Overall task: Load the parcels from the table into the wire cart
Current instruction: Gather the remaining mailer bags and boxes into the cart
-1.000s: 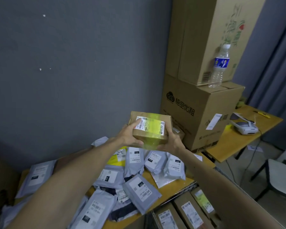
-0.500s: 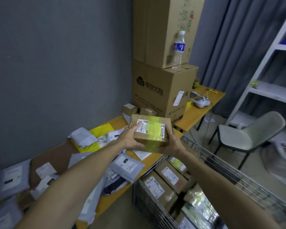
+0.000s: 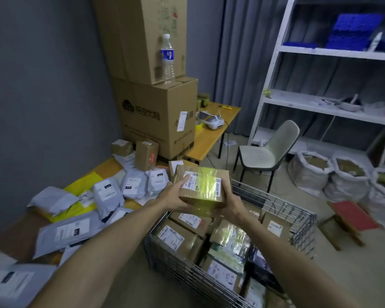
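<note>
While arms reach forward, both hands grip the box (image 3: 201, 189) above the wire cart (image 3: 302, 221).

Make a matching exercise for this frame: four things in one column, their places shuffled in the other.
1 water bottle
2 taped box
3 chair
4 grey mailers

a on the table
b beside the white shelf
c on the lower carton
d gripped by left hand and right hand

Pairs: 1-c, 2-d, 3-b, 4-a
</note>
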